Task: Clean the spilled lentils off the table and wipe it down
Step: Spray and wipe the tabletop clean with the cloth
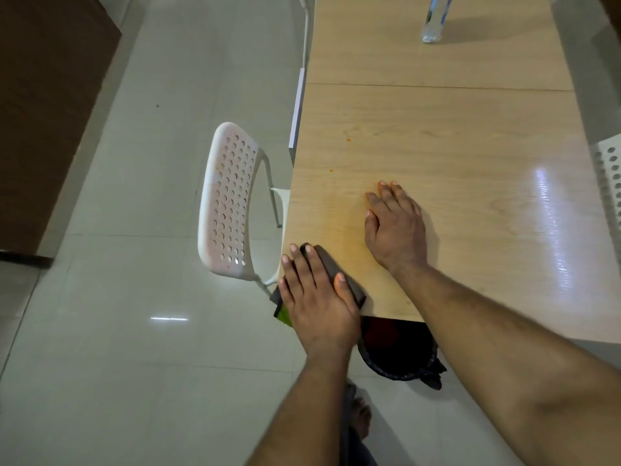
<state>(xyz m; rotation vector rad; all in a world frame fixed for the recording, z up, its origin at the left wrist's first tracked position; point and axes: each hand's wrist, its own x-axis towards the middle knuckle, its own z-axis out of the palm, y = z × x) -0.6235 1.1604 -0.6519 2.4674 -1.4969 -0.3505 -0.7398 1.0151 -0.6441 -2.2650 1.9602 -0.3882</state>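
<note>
Both flat: left hand (316,297) presses the dark cloth (339,274) (table (453,146) corner), right hand (393,227) just beyond it.

The left hand (314,290) is covering most of the dark cloth (349,284). Below the right hand (396,230), the table edge (386,316) is hiding part of the black-lined bin (400,351). Beyond both hands, the frame's top is cutting off the bottle (433,21).

The left hand (316,297) lies flat on a cloth (339,274) at the near left corner of the bench (453,129), with the right hand (395,227) flat on the bench just behind and to its right. A bin (400,351) sits on the floor under the near edge. A chair (228,200) stands left of the bench, and a bottle (435,18) stands at its far end.
</note>
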